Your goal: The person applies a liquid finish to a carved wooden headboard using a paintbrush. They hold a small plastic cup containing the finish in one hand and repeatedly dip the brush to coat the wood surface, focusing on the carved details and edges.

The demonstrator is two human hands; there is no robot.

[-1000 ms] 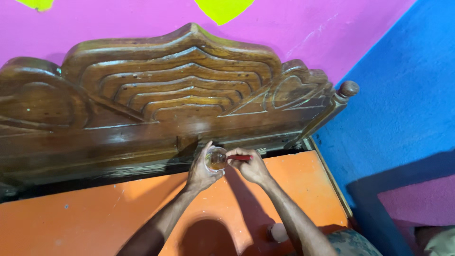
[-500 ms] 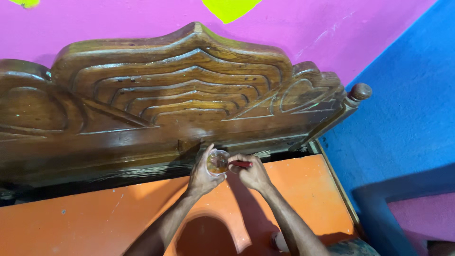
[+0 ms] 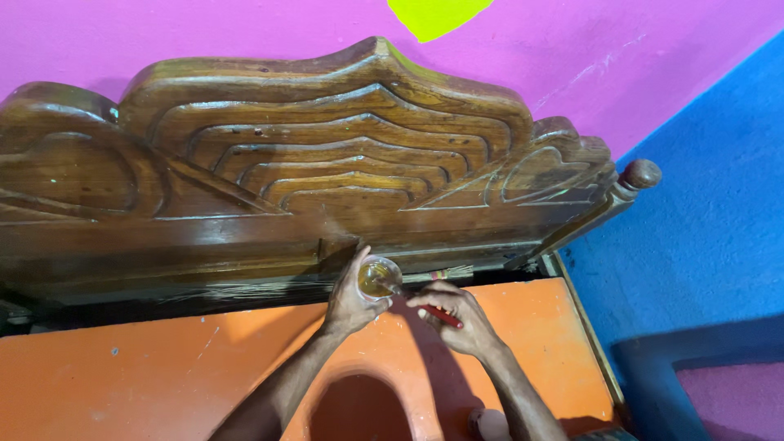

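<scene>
Clear plastic cup [image 3: 378, 277] with a little amber liquid in its bottom sits tilted in the left hand [image 3: 351, 300], just in front of the lower edge of the carved wooden headboard [image 3: 327, 171]. The left hand's fingers wrap around the cup from below and its thumb presses against the near side, so the grip is closed on the cup. Just to the right, the right hand [image 3: 457, 317] pinches a red-handled brush [image 3: 425, 306] between thumb and fingertips, clamped on the handle. The brush slants up and left, and its tip reaches into the mouth of the cup; the bristles themselves are too small to make out. Both forearms rise from the bottom edge of the view over a flat orange board [image 3: 163, 367], which carries their dark shadows and a few pale specks. The headboard is glossy dark brown, cut with stepped wavy ridges, and ends on the right in a round knob [image 3: 641, 173]. Behind it stands a pink wall [image 3: 245, 28] with a yellow patch [image 3: 437, 15] at the top. A blue wall [image 3: 710, 204] meets the pink one on the right.
</scene>
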